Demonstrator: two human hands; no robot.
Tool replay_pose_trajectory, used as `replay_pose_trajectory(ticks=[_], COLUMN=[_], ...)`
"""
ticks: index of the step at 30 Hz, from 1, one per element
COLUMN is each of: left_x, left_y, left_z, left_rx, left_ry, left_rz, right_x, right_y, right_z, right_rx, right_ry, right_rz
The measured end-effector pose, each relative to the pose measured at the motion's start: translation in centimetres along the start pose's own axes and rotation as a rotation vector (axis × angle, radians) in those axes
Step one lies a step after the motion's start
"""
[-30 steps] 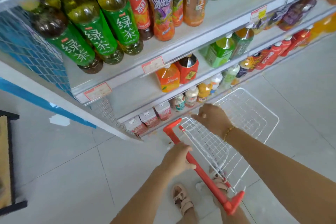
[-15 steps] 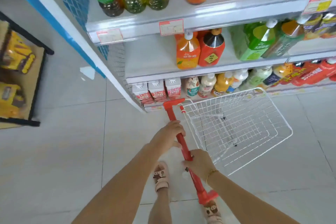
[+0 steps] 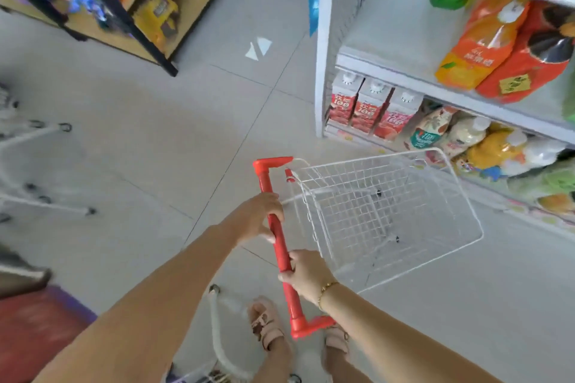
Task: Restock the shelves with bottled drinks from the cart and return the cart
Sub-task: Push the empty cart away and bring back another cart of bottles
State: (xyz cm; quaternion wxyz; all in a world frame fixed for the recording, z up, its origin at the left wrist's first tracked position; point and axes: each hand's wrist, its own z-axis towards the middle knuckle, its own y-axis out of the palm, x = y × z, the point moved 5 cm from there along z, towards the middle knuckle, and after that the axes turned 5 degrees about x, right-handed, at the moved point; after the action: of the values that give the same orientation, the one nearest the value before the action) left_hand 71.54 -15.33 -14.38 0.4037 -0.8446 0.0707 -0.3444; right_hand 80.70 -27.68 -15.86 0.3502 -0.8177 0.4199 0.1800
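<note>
Head view: blurry bottles behind cart

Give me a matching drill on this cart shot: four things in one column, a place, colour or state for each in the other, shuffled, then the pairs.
Column one
1. left hand
2. right hand
3. cart basket
4. juice cartons

Column two
A. white tops, red labels, standing side by side
B. grips the handle towards the end by the person's feet
C. white wire, no bottles inside
D. grips the handle nearer its far end

Pairs: 1-D, 2-B, 3-C, 4-A
</note>
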Motion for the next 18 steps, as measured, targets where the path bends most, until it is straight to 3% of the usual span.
replay_pose_trajectory(ticks=[11, 18], left_x=[-12.4, -15.1], left_y=[2.2, 3.4], left_z=[-18.3, -25.1], left_rx=[0.31, 0.674], left_ry=[-0.449, -0.777], left_rz=[-0.264, -0.402], right_x=[-8.8, -13.7], right_y=[13.0, 14.1], right_z=[-1.3, -0.4], right_rx=[-0.273, -0.284], right_ry=[-0.258, -0.527], right_rz=[-0.622, -0.934])
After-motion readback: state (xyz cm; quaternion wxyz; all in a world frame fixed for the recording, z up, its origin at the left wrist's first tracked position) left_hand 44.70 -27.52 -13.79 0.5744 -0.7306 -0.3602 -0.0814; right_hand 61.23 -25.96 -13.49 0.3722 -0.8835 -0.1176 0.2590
